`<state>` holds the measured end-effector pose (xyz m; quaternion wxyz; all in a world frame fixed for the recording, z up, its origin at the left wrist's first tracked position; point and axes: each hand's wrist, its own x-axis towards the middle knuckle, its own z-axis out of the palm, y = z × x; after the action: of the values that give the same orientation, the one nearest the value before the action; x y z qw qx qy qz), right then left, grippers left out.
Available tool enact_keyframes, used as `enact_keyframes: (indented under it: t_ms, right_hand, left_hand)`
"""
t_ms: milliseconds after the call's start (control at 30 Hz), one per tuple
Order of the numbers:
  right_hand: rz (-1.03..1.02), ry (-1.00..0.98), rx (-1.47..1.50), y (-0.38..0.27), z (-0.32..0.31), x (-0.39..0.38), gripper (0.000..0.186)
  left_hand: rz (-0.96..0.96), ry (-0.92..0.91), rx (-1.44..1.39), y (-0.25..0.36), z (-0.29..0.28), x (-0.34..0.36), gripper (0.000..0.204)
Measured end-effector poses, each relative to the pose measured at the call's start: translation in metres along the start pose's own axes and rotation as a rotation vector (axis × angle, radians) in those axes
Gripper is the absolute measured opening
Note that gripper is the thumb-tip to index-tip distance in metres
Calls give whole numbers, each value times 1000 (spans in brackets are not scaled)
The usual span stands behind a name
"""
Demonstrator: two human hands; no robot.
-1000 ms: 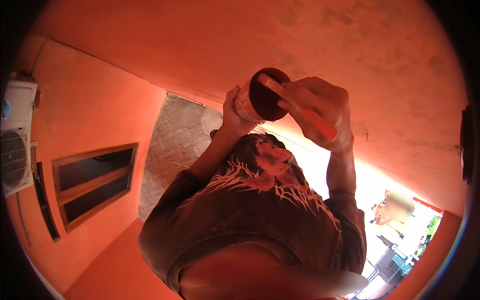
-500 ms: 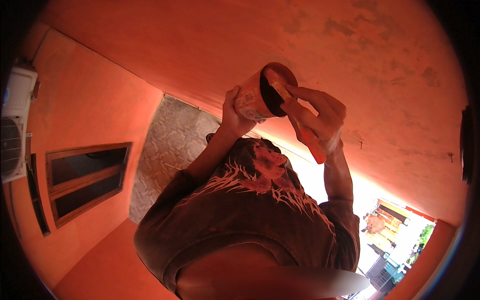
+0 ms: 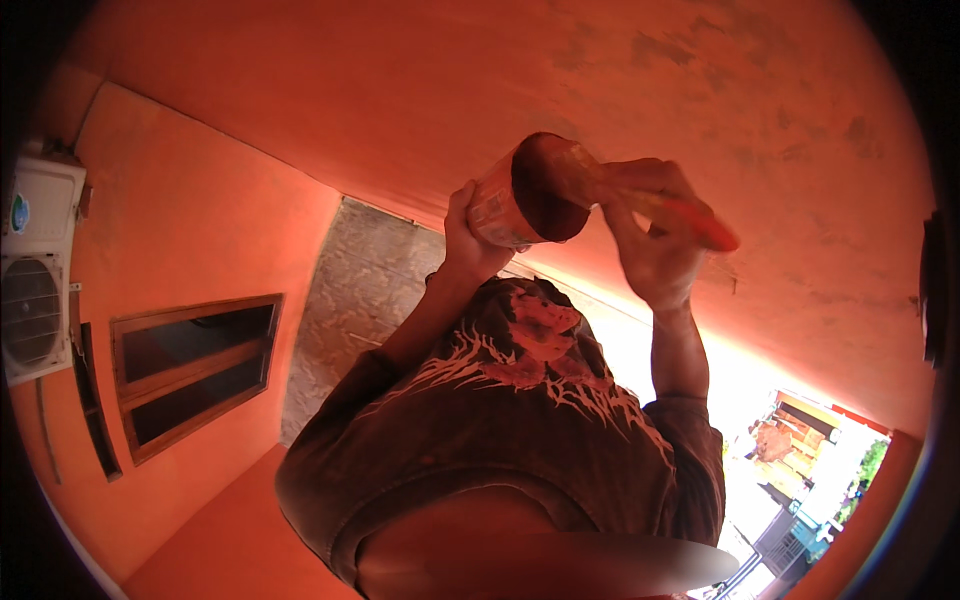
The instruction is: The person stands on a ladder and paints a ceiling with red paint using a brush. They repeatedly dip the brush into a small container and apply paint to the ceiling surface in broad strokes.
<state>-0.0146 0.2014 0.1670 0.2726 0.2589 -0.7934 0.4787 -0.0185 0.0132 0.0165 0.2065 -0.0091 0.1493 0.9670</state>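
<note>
My left hand [image 3: 468, 238] is wrapped round a paint can [image 3: 496, 213] with a printed label, holding it tilted so that its dark open mouth faces right. Between the fingers of my right hand [image 3: 658, 245] is a paintbrush [image 3: 708, 222] with a red handle end. The brush's head end reaches to the can's mouth, slightly blurred. Whether its bristles touch the inside of the can, I cannot tell. The handle sticks out past my knuckles to the right.
An orange wall [image 3: 420, 110] with patchy dark marks lies close beyond the can. To the left are a wood-framed window [image 3: 200, 370] and an air-conditioner unit [image 3: 35, 310]. A patterned grey surface [image 3: 355, 275] shows between the walls. Bright daylight comes in at the lower right.
The brush has swung in my right hand from a steep slant to nearly level, its handle end moving up and right. The can is still in my left hand, tilted slightly differently.
</note>
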Motion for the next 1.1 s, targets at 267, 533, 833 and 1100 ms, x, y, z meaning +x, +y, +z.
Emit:
enact_keyframes:
  t_ms: [267,533,833,1100]
  right_hand:
    - [622,-17,522,-16,-2,3,14]
    - [680,-5,710,-9,-16,8,10]
    - [484,-237,51,-52,-25,41,13]
    - [226,-446,-468,-47,-13,40,18]
  left_hand:
    - [-56,-94,-42,3,-25,6,66]
    - [35,22,43,-3,-5,1,63]
    - [89,-33,-93,-14,0,-1,54]
    - [219,-138,26,-21,-4,6,53]
